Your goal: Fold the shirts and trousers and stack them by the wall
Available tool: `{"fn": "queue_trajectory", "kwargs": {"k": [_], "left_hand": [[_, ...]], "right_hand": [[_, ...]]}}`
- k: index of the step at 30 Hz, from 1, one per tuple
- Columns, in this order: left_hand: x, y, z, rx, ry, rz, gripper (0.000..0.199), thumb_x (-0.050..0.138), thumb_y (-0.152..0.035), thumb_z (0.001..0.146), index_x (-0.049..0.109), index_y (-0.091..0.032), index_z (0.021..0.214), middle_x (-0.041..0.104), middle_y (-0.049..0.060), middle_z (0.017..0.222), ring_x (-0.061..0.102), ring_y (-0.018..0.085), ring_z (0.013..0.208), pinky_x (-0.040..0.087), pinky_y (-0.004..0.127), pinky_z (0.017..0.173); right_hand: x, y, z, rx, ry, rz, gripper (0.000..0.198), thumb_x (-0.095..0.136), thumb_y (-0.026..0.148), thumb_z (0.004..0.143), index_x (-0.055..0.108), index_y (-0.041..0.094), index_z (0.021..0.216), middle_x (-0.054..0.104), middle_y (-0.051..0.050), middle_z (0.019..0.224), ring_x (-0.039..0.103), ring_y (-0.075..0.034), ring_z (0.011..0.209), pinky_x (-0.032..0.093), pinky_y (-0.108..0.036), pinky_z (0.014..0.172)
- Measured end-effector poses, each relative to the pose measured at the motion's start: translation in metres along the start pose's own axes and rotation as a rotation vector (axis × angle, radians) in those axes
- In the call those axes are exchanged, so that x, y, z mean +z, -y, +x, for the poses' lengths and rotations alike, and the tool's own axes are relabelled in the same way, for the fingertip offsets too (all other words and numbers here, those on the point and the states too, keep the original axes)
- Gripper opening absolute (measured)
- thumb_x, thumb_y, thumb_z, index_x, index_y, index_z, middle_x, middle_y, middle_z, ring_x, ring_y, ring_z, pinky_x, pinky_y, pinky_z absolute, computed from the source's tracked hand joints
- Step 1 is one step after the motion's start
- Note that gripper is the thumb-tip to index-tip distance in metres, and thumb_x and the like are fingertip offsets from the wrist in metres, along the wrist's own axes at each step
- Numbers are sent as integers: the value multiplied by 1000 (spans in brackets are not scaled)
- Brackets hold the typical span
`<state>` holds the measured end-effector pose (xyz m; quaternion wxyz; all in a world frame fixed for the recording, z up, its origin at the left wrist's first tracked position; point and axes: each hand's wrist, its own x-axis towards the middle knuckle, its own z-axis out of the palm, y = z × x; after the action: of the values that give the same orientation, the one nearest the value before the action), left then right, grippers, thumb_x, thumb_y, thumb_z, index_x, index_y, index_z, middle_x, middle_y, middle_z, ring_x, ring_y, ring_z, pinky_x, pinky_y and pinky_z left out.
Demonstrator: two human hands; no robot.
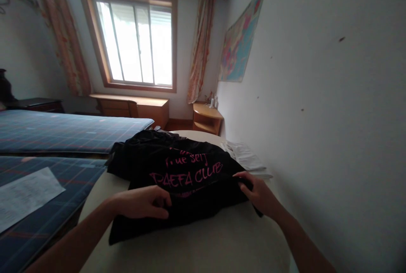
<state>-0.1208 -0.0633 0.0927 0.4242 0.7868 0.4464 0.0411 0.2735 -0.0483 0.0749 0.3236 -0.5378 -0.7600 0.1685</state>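
Observation:
A black T-shirt (177, 167) with pink lettering lies crumpled on a pale round table (222, 239). My left hand (144, 201) rests on the shirt's near left part, fingers curled into the cloth. My right hand (258, 195) pinches the shirt's right edge between thumb and fingers. Both forearms reach in from the bottom of the view.
White folded cloth (245, 154) lies on the table's far right, by the wall. To the left are two beds with blue plaid covers (63, 131) and a white sheet of paper (25, 195). A wooden desk (133, 106) and a corner shelf (206, 118) stand under the window.

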Motion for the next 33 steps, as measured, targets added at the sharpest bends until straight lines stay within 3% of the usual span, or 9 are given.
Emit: {"fn": "queue_trajectory", "kwargs": {"k": [2,4,8,12,15,19,22,28,33], "left_hand": [[2,2,-6,-86,309,-132,46,63,-59,79,68,-23,108,71,0,76,64,17,64,47,23,53],[6,6,-2,-109,396,-225,56,55,-66,83,65,-21,115,73,5,81,68,20,69,50,26,54],[27,20,25,107,-169,23,47,54,-50,90,58,-23,128,64,11,130,61,27,118,49,41,98],[54,39,37,172,-356,421,74,62,-39,87,29,-34,153,16,5,165,14,35,150,20,58,119],[67,51,29,222,-362,546,76,55,-38,92,14,-37,156,8,2,166,4,35,151,15,61,119],[69,64,17,264,-410,592,71,51,-39,96,15,-34,157,12,4,165,11,32,151,16,59,120],[65,72,20,214,-479,579,67,51,-43,95,24,-31,155,26,7,162,24,33,148,22,58,119],[49,62,46,184,-584,557,29,48,-35,97,64,-25,119,64,6,127,58,25,119,42,45,108],[48,57,67,208,-585,518,45,49,-36,96,50,-26,140,52,8,144,47,25,133,38,44,113]], "right_hand": [[-14,7,-16,-1,239,19,30,50,31,84,67,21,106,72,-4,98,65,-22,93,48,-32,86],[-21,14,-31,34,458,45,29,52,27,82,68,20,104,72,-3,99,64,-21,94,48,-29,85],[-17,26,-50,97,715,30,33,54,21,75,72,20,102,73,-1,96,65,-19,89,48,-24,79],[-10,29,-57,46,751,-86,31,55,20,71,75,21,95,73,-1,92,63,-18,87,45,-23,76],[-13,23,-58,66,733,-185,29,52,17,70,75,20,86,71,-2,84,61,-17,79,42,-23,69],[-22,17,-57,159,723,-350,22,51,16,68,72,18,72,65,-2,68,57,-16,64,35,-25,57],[-24,26,-55,156,726,-318,20,59,22,69,74,20,82,66,-2,74,58,-16,67,38,-25,59],[5,59,-49,-138,717,-56,47,79,37,65,73,31,112,66,-2,113,62,-20,100,45,-28,91],[47,68,-42,-352,720,-87,48,78,54,70,74,32,112,68,-2,110,63,-20,97,46,-28,89]]}}
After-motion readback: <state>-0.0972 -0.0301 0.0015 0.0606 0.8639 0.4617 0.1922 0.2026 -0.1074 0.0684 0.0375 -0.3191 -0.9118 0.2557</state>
